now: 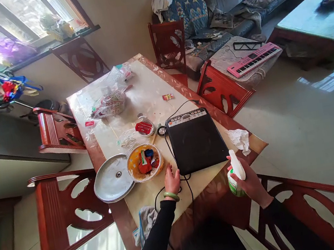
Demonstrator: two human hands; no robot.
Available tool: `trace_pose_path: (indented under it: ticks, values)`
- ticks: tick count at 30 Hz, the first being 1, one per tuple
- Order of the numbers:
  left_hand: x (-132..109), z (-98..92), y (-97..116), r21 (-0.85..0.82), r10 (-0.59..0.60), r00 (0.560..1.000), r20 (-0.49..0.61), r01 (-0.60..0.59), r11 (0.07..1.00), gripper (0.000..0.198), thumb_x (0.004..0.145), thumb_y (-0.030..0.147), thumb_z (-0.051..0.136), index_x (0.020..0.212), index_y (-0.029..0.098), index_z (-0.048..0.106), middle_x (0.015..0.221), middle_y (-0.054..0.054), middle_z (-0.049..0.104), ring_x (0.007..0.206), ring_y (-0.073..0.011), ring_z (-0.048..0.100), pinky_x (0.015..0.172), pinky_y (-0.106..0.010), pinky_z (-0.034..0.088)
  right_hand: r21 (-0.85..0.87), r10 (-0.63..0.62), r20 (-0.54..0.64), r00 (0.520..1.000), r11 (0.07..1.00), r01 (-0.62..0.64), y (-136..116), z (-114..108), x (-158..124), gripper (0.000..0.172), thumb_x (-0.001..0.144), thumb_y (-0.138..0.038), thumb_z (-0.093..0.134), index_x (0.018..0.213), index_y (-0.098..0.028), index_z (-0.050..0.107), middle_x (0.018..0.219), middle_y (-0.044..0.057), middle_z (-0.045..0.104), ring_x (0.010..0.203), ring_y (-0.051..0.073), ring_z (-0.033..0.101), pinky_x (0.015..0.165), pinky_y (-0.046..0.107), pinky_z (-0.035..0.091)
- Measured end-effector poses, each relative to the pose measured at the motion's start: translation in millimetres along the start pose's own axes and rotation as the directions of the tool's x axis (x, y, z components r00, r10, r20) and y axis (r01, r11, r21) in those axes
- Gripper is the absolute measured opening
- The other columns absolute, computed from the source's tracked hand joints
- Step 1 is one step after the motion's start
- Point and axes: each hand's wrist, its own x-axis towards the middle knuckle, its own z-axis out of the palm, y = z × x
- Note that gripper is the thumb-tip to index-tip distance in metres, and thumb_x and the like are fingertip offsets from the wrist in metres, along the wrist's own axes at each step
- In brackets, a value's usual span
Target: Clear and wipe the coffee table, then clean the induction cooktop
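My right hand [253, 182] is wrapped round a white and green spray bottle [236, 184] at the table's near right edge. My left hand [172, 180], with a green bangle on the wrist, is open with its fingers stretched forward. It is just off the near left corner of a black induction cooker [198, 141], close to the cooker's cord; whether it touches either I cannot tell. Left of that hand, an orange bowl [132, 174] lined with plastic holds wrappers and scraps. A round metal lid [109, 181] lies beside the bowl.
A crumpled tissue [240, 139] lies right of the cooker. Grey cloth [149, 218] rests near the front left. Farther back are a small dish with a red packet [144, 127] and a plastic bag [112, 103]. Wooden chairs [69, 214] surround the table [142, 75].
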Motion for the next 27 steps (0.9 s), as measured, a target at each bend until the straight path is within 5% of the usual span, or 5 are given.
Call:
trace_pose_path:
  ticks: [8, 11, 16, 21, 27]
  values:
    - [-82, -33.0, -19, 0.1, 0.233, 0.97, -0.073, -0.225, 0.969, 0.056, 0.098, 0.035, 0.057, 0.153, 0.021, 0.051, 0.151, -0.016, 0.062, 0.139, -0.0287, 0.061, 0.114, -0.048, 0.052, -0.071, -0.422, -0.24, 0.874, 0.906, 0.418, -83, -2, -13, 0.049, 0.095, -0.062, 0.066, 0.129, -0.027, 0.062, 0.108, 0.01, 0.072, 0.114, 0.035, 0.068, 0.102, 0.058, 0.056]
    - [-98, -21.6, -17, 0.118, 0.24, 0.97, 0.03, -0.242, 0.963, 0.054, 0.096, 0.028, 0.057, 0.149, 0.018, 0.054, 0.15, -0.017, 0.063, 0.139, -0.0294, 0.06, 0.115, -0.048, 0.051, -0.088, -0.363, -0.133, 0.922, 0.931, 0.354, -84, 5, 2, 0.04, 0.1, -0.047, 0.064, 0.133, -0.025, 0.06, 0.111, 0.009, 0.074, 0.094, 0.027, 0.072, 0.092, 0.051, 0.061]
    - [-116, 17.6, -2, 0.199, 0.174, 0.937, 0.303, -0.241, 0.95, 0.063, 0.087, 0.015, 0.064, 0.15, 0.018, 0.059, 0.149, -0.017, 0.063, 0.139, -0.0296, 0.06, 0.119, -0.044, 0.046, -0.057, -0.42, -0.149, 0.895, 0.907, 0.417, -95, 16, 14, 0.056, 0.093, -0.055, 0.07, 0.138, -0.024, 0.058, 0.123, 0.012, 0.072, 0.112, 0.033, 0.07, 0.107, 0.058, 0.054]
    - [-116, 28.9, 6, 0.273, -0.007, 0.916, 0.401, -0.112, 0.956, 0.043, 0.09, 0.009, 0.06, 0.128, 0.02, 0.076, 0.125, -0.015, 0.074, 0.116, -0.0266, 0.071, 0.106, -0.037, 0.052, -0.031, -0.278, -0.071, 0.958, 0.961, 0.277, -119, 21, 10, 0.056, 0.098, -0.056, 0.063, 0.145, -0.027, 0.055, 0.135, 0.015, 0.07, 0.103, 0.031, 0.071, 0.101, 0.056, 0.057]
    - [-72, -31.0, -2, 0.288, 0.08, 0.982, 0.171, -0.127, 0.949, 0.043, 0.098, 0.008, 0.046, 0.126, 0.021, 0.076, 0.12, -0.012, 0.075, 0.116, -0.0244, 0.069, 0.107, -0.038, 0.05, 0.001, -0.223, 0.0, 0.975, 0.975, 0.223, -99, 30, 8, 0.053, 0.097, -0.057, 0.063, 0.139, -0.025, 0.06, 0.123, 0.012, 0.073, 0.1, 0.031, 0.071, 0.096, 0.051, 0.058]
